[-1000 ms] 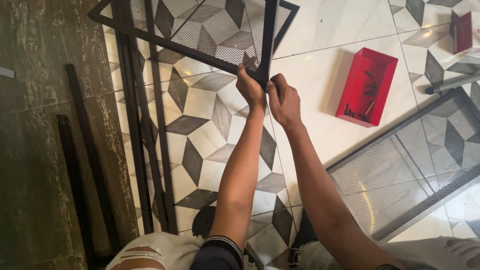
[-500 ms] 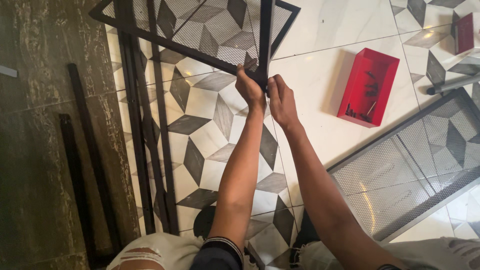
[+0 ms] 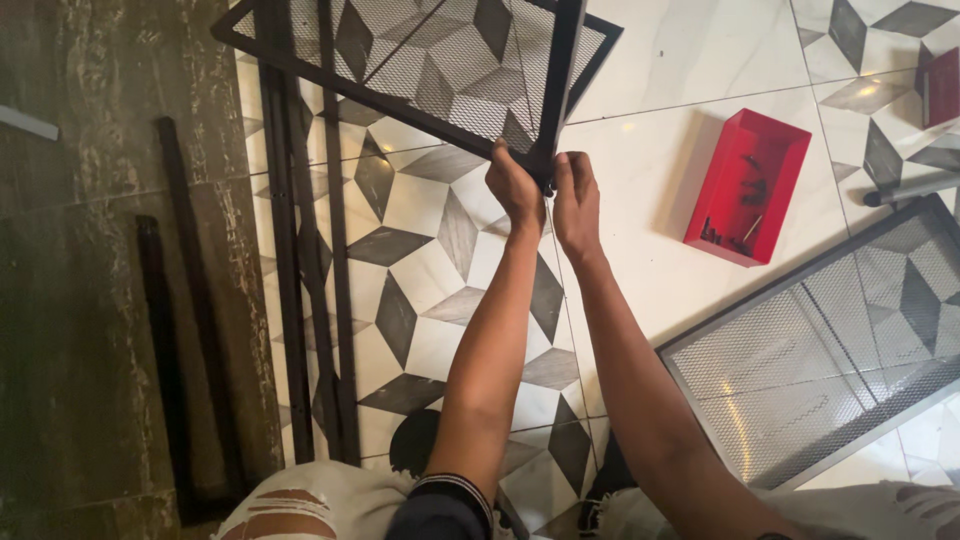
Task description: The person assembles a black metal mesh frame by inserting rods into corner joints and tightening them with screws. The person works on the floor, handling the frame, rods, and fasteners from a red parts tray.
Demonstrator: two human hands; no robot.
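Note:
A black metal mesh shelf panel [image 3: 430,60] is held up off the tiled floor, with a black upright bar [image 3: 560,70] meeting its near corner. My left hand [image 3: 514,188] grips that corner from the left. Against the same corner, from the right, my right hand [image 3: 577,205] has its fingertips pinched on the joint. What the fingertips pinch is too small to see.
A red tray [image 3: 725,240] holding small black screws lies on the floor at right. A second mesh panel [image 3: 800,360] lies flat at lower right. Black frame rails [image 3: 300,300] run along the floor at left, with loose black bars [image 3: 165,350] beside them. A grey tube [image 3: 915,190] lies at the far right.
The view has shifted a little, so everything sits slightly further right and lower. Both hands stay on the panel corner.

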